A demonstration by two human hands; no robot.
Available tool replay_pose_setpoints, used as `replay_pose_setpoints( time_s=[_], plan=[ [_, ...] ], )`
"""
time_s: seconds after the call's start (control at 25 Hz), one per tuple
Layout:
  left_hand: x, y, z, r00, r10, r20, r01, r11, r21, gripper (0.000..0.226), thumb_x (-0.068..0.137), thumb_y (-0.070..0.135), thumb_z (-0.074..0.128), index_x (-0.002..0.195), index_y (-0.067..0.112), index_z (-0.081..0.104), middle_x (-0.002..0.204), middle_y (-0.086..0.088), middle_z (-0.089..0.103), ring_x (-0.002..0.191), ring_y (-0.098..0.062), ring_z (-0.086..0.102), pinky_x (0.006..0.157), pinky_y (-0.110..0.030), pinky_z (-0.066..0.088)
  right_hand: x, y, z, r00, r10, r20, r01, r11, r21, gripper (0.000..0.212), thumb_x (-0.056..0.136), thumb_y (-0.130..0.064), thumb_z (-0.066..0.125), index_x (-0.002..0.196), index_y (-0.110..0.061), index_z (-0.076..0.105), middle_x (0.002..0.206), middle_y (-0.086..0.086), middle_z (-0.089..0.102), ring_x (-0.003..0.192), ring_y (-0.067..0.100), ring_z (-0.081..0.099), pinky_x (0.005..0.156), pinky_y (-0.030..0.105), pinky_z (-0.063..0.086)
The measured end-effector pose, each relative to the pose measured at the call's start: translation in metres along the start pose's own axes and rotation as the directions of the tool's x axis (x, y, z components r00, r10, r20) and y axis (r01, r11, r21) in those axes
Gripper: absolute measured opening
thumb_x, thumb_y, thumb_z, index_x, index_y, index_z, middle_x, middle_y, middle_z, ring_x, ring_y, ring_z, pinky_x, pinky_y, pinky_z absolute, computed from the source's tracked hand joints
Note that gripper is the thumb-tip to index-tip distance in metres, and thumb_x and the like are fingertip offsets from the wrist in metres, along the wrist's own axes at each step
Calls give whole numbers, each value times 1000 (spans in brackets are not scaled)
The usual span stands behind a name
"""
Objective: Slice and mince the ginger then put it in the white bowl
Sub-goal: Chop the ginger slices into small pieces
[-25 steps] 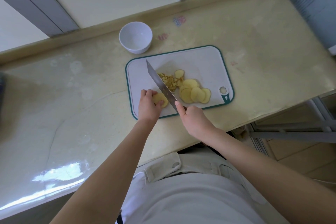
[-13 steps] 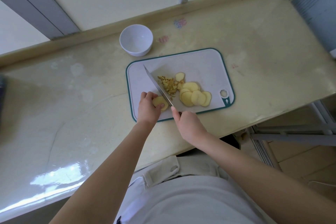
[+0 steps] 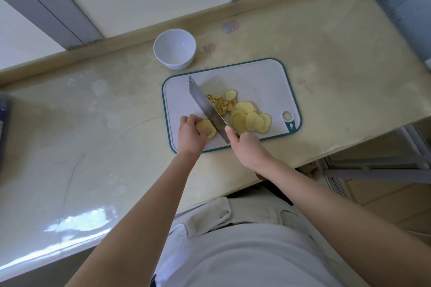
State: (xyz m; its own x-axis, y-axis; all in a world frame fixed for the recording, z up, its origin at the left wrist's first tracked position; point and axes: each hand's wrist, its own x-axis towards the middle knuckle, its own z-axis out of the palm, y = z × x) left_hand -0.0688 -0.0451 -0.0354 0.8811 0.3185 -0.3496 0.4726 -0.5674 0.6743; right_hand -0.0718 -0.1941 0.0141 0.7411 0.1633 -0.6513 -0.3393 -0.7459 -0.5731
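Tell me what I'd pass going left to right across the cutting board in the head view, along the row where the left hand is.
The left hand → the ginger chunk it holds → knife → pile of ginger slices → hanging hole.

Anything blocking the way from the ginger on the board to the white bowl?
Nothing fixed. The bowl stands open just past the board's far left corner. Only the knife, gripped by the right hand, slants between the left hand's piece and the minced pile.
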Motion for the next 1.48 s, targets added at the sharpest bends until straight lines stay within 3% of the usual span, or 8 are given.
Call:
replay_pose_setpoints(
  time_s=[0.32,0.6,0.72,1.0,1.2,1.48],
  plan=[
    [-1,2,-2,999,-30,-15,29,999,-40,32,82,10,69,112,9,56,112,-6,47,89,-17,50,79,-21,39,-6,-4,-2,997,-66,-52,65,998,-18,62,99,-52,24,53,-11,30,53,6,36,47,20,34,49,30,30],
    [-3,6,-4,998,-47,-27,46,997,-65,33,82,9,69,113,7,56,113,-8,49,90,-16,49,80,-19,39,-13,-7,-2,998,-57,-27,56,998,-39,58,99,-51,25,58,-12,38,77,21,55,69,31,51,66,39,42],
    [-2,6,-5,998,-57,-23,55,996,-68,34,81,10,70,113,7,57,112,-8,49,88,-16,48,79,-19,38,-15,-7,-3,999,-50,-15,50,998,-32,55,98,-53,26,61,-15,38,77,16,51,75,26,48,69,31,37],
    [-2,6,-5,998,-56,-16,54,996,-71,34,82,10,70,113,7,56,112,-7,49,89,-16,49,80,-19,39,-14,-7,0,998,-57,-27,55,998,-41,56,98,-53,25,83,-5,50,79,16,51,75,26,48,70,31,38],
    [0,6,-6,998,-62,-1,62,996,-58,34,81,10,70,111,6,56,111,-8,48,89,-16,48,80,-20,39,-16,-9,5,997,-62,-47,60,998,-34,55,99,-50,28,84,-4,52,63,6,44,71,26,47,69,31,38],
    [1,5,-5,998,-58,8,58,997,-50,32,82,10,69,110,6,56,111,-6,47,89,-17,49,79,-20,38,-14,-8,9,997,-71,-35,69,995,-76,59,99,-51,25,86,-1,54,64,5,44,71,27,48,71,32,39]
  ],
)
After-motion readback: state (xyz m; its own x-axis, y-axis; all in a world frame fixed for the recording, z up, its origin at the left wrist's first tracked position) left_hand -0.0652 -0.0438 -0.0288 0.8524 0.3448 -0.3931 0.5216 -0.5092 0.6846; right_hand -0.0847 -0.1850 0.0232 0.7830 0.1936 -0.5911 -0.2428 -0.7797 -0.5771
